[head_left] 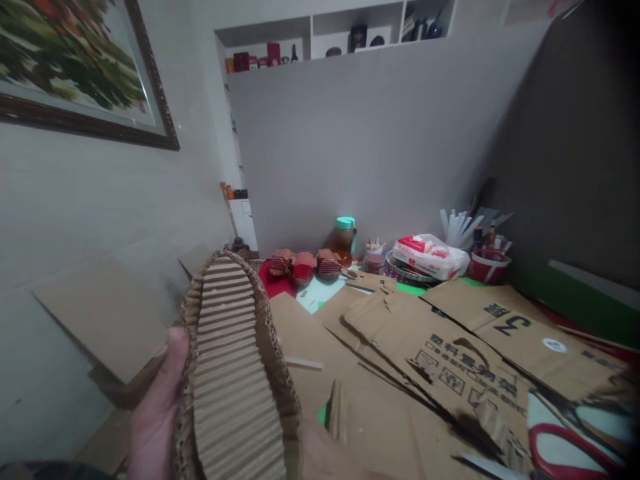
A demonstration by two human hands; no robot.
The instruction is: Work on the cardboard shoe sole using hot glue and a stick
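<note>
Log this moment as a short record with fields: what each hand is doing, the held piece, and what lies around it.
left hand: grips the cardboard sole from its left edge, thumb along the rim
right hand: not in view
cardboard sole: shoe-sole shape, corrugated ridges facing the camera, raised above the table
cardboard sheets: flattened, torn, printed, spread over the table
scissors: red handles, lower right, on the cardboard
jar: teal lid, by the back wall

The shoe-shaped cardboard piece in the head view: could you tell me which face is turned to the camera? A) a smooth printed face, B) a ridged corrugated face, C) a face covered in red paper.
B: the cardboard sole, gripped at its edge by the left hand, shows parallel ridges across its whole surface.
</note>
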